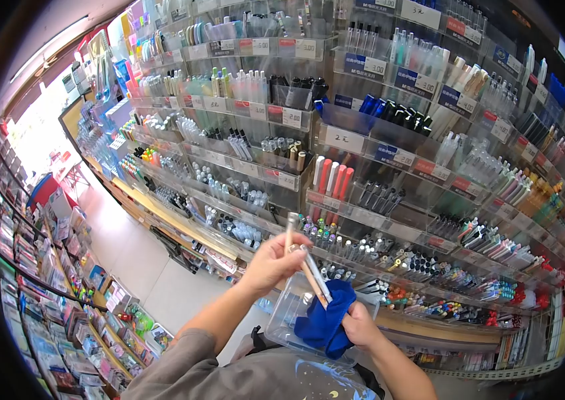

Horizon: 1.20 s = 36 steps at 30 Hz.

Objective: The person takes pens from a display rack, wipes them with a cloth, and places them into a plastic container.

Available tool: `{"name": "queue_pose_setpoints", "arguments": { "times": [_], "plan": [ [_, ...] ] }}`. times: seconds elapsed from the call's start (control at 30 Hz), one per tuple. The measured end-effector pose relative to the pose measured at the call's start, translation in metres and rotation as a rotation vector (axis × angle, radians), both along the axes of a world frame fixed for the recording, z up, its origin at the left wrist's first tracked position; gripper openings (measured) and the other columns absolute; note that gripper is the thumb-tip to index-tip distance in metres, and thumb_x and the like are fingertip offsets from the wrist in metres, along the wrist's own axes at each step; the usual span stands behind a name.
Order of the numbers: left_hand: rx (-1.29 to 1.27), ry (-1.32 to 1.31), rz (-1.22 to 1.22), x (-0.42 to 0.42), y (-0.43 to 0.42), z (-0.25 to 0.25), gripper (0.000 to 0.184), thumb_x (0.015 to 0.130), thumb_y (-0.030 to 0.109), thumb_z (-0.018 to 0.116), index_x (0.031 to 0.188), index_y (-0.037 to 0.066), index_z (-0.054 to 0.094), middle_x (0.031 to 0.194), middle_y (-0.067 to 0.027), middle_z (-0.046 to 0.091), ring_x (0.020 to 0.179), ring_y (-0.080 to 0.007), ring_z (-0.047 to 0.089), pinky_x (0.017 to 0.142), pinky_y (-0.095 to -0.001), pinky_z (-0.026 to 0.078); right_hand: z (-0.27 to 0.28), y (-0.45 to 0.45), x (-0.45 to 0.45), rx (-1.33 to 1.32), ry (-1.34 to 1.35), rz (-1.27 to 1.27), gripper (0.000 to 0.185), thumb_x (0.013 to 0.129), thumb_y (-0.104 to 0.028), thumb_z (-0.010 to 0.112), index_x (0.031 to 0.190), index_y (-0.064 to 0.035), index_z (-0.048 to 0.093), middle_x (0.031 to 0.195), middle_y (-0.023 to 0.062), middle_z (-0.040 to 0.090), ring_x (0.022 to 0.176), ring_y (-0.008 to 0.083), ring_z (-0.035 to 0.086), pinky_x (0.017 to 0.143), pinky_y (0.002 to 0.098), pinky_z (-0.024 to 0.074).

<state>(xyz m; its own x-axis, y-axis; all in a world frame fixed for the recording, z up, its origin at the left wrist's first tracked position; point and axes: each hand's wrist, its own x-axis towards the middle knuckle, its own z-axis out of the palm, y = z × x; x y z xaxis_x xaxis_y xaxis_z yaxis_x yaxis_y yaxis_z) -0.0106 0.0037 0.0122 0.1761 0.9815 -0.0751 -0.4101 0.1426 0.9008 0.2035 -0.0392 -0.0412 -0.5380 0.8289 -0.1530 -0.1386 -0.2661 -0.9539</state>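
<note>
Several slim pens (313,275), pale pink and silver-grey, are pinched in my left hand (278,261), its fingers closed round their upper part. One pen points up above the fingers. The pens' lower ends rest against a blue cloth (329,320), which my right hand (361,325) grips at its right side with closed fingers. Under and behind the cloth, close to my body, is a clear plastic box (285,321); part of it is hidden by the cloth and hands.
A tall display rack (344,139) of clear trays, filled with pens and price labels, stands in front of me. A wooden ledge (182,223) runs along its lower left. Magazine-like goods (72,320) fill shelves at the left, across a tiled floor (169,285).
</note>
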Motion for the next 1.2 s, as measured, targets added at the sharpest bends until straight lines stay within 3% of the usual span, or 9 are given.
{"name": "queue_pose_setpoints", "arguments": {
  "times": [0.03, 0.27, 0.43, 0.53, 0.67, 0.77, 0.87, 0.97, 1.2],
  "plan": [
    [-0.02, -0.039, -0.033, 0.006, -0.003, -0.007, 0.021, 0.084, 0.014, 0.06, 0.103, 0.005, 0.055, 0.07, 0.0032, 0.053, 0.053, -0.0008, 0.04, 0.044, -0.0143, 0.027, 0.0, 0.0, -0.001, -0.033, 0.031, -0.013, 0.021, 0.089, -0.011, 0.049, 0.108, -0.0018, 0.054, 0.099, 0.0021, 0.059, 0.087, 0.0092, 0.055, 0.079, 0.025, 0.0441],
    [-0.108, -0.117, 0.01, 0.034, -0.016, -0.018, 0.015, 0.082, 0.014, 0.063, 0.092, 0.005, 0.055, 0.066, 0.0055, 0.048, 0.052, -0.0014, 0.037, 0.046, -0.0164, 0.028, -0.014, -0.003, -0.01, -0.089, 0.082, -0.116, 0.022, 0.09, -0.015, 0.05, 0.108, -0.0024, 0.055, 0.1, 0.0013, 0.058, 0.088, 0.0081, 0.054, 0.08, 0.024, 0.0431],
    [-0.061, 0.075, -0.065, 0.047, -0.026, -0.033, 0.018, 0.087, 0.018, 0.057, 0.098, 0.004, 0.056, 0.081, 0.0016, 0.056, 0.073, -0.0052, 0.051, 0.067, -0.0191, 0.041, -0.013, -0.011, -0.024, -0.009, 0.001, -0.191, 0.025, 0.092, -0.015, 0.048, 0.112, -0.0021, 0.055, 0.104, 0.0021, 0.058, 0.093, 0.009, 0.052, 0.083, 0.0242, 0.0411],
    [0.095, 0.06, 0.069, 0.048, -0.023, -0.036, 0.016, 0.089, 0.019, 0.054, 0.095, 0.004, 0.055, 0.084, 0.0006, 0.056, 0.074, -0.0062, 0.05, 0.066, -0.0208, 0.041, -0.025, -0.008, -0.016, 0.094, -0.099, -0.054, 0.023, 0.09, -0.012, 0.049, 0.11, -0.0014, 0.055, 0.103, 0.0032, 0.058, 0.093, 0.0098, 0.052, 0.084, 0.0244, 0.0409],
    [0.355, 0.545, 0.096, 0.026, -0.018, -0.022, 0.013, 0.088, 0.015, 0.051, 0.095, 0.004, 0.052, 0.078, -0.0059, 0.052, 0.071, -0.0178, 0.052, 0.063, -0.0294, 0.041, -0.029, -0.006, -0.007, 0.174, -0.086, -0.093, 0.02, 0.086, -0.006, 0.051, 0.105, -0.0007, 0.054, 0.102, 0.0064, 0.059, 0.093, 0.0135, 0.055, 0.084, 0.0278, 0.0432],
    [0.679, 0.838, 0.081, 0.022, -0.018, -0.026, 0.004, 0.084, 0.006, 0.052, 0.086, 0.003, 0.05, 0.073, -0.0079, 0.05, 0.063, -0.0227, 0.05, 0.057, -0.0315, 0.039, 0.005, 0.001, 0.001, 0.155, 0.048, -0.227, 0.021, 0.082, -0.003, 0.055, 0.103, -0.0005, 0.054, 0.1, 0.0086, 0.06, 0.092, 0.018, 0.058, 0.084, 0.0321, 0.0459],
    [0.677, 0.867, 0.05, 0.031, -0.027, -0.034, 0.006, 0.08, 0.003, 0.054, 0.085, 0.004, 0.05, 0.073, -0.0114, 0.048, 0.066, -0.0319, 0.049, 0.058, -0.0358, 0.039, 0.031, 0.013, 0.007, 0.412, 0.044, -0.334, 0.019, 0.081, -0.003, 0.055, 0.1, 0.0007, 0.055, 0.099, 0.0081, 0.06, 0.087, 0.0152, 0.057, 0.079, 0.03, 0.0468],
    [0.727, 0.877, -0.025, 0.039, -0.03, -0.038, 0.008, 0.08, 0.005, 0.057, 0.085, 0.005, 0.051, 0.077, -0.0114, 0.051, 0.069, -0.0314, 0.052, 0.06, -0.0374, 0.041, 0.054, 0.018, 0.003, 0.222, 0.083, -0.322, 0.015, 0.082, -0.004, 0.055, 0.096, 0.0, 0.057, 0.095, 0.0062, 0.061, 0.081, 0.012, 0.057, 0.074, 0.0273, 0.0469],
    [0.742, 0.921, -0.108, 0.035, -0.034, -0.043, 0.013, 0.081, 0.009, 0.055, 0.091, 0.005, 0.049, 0.08, -0.0147, 0.052, 0.076, -0.0359, 0.052, 0.063, -0.0416, 0.041, 0.031, 0.023, 0.002, -0.169, 0.129, -0.328, 0.013, 0.085, -0.01, 0.053, 0.094, -0.0019, 0.059, 0.088, 0.0047, 0.064, 0.078, 0.0125, 0.061, 0.072, 0.0276, 0.0496]
  ]
}}
